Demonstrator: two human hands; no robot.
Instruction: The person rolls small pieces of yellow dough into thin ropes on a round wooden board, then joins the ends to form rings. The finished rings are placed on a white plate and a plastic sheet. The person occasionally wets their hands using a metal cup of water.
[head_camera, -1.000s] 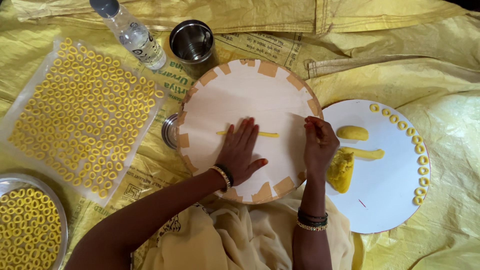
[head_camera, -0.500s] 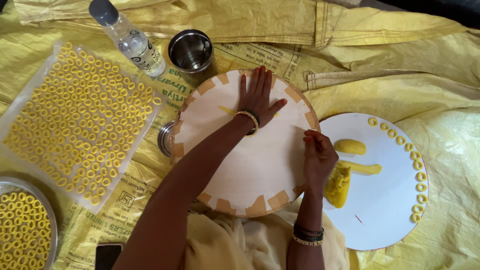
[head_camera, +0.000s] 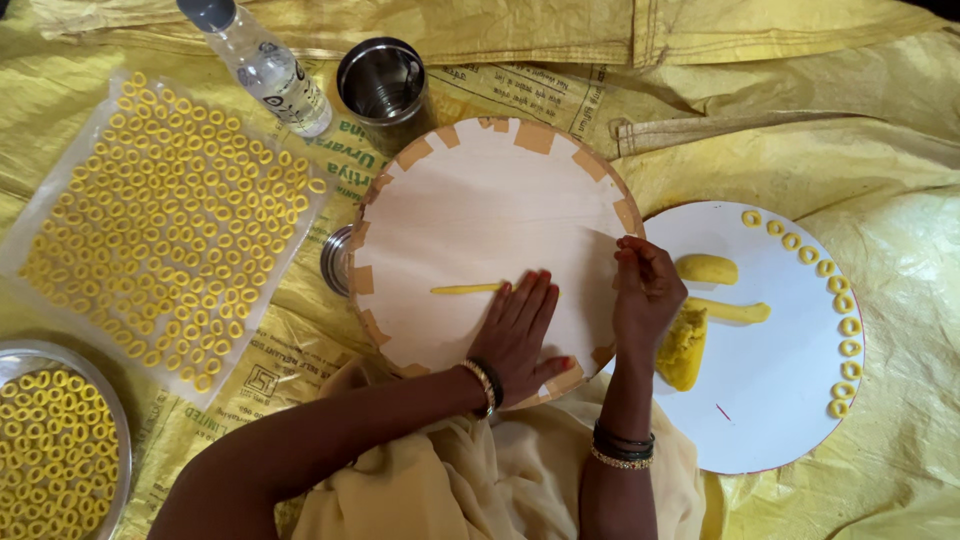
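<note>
Flatly, left hand (head_camera: 520, 330) presses dough strip (head_camera: 466, 289).

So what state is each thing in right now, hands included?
Left hand: flat on the dough strip.
Right hand: fingers pinched together at the board's edge.
Dough strip: rolled thin, lying on the round board.
Bottle: capped, lying tilted.
Steel cup: upright, open.
White plate: dough pieces and rings on it.

A clear plastic bottle (head_camera: 262, 66) with a white label lies well beyond the left hand (head_camera: 520, 335), on yellow printed sacking (head_camera: 300, 330) spread under both hands.
</note>
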